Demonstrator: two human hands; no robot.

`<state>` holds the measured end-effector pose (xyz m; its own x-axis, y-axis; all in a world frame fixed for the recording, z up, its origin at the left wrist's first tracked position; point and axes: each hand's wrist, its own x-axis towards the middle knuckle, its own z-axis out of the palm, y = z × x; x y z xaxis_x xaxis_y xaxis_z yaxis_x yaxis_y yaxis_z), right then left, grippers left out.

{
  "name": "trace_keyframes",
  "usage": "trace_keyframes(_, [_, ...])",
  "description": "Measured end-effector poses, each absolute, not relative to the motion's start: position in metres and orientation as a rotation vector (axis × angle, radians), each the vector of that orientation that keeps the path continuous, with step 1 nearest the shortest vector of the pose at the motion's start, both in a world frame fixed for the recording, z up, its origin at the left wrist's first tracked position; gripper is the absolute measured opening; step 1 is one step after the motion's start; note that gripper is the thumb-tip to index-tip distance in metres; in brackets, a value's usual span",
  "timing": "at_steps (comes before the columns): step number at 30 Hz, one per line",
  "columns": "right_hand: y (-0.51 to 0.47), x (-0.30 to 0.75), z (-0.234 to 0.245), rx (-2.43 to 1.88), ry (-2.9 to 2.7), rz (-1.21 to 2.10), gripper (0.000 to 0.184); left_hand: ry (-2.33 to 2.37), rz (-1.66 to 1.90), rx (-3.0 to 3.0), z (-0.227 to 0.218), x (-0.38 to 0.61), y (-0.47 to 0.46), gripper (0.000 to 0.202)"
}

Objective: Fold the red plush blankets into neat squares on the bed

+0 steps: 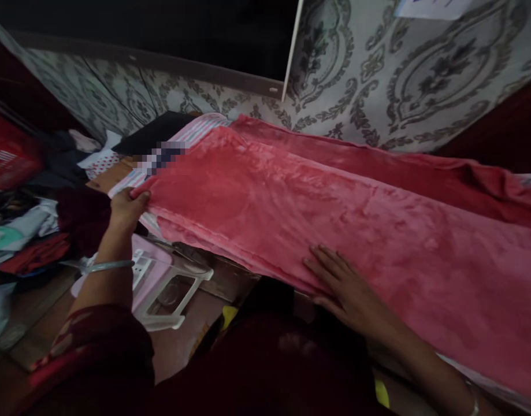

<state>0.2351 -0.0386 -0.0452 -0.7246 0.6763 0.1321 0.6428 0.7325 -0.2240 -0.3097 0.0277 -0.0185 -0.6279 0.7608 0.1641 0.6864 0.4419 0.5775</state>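
Note:
A long pink-red plush blanket [265, 190] lies folded in layers across a low surface, stretching from the middle left to the right edge. My left hand [127, 207] pinches the blanket's near left corner between thumb and fingers. Flat on the blanket's near edge rests my right hand [341, 286], fingers extended and the thumb at the fold. Beneath the blanket's left end shows a striped white cloth [204, 128]. Behind the top fold, another red layer [378, 167] runs along the wall.
A dark television screen [161, 34] hangs on the patterned wall [347, 69]. Clothes [31, 242] lie heaped at the left, near a red bag [9, 153]. Below my left forearm stands a clear-and-pink plastic rack [161, 289] on the floor.

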Motion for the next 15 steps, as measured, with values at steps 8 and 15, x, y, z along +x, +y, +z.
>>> trace_keyframes(8, [-0.077, 0.297, -0.071, -1.230, -2.373, 0.036, 0.064, 2.112, 0.767, 2.332, -0.012, -0.221, -0.008, 0.057])
trace_keyframes(15, [-0.095, 0.319, -0.085, -1.199, -2.200, -0.058, 0.073, 1.817, 0.486, 2.522, -0.022, -0.185, -0.013, 0.045])
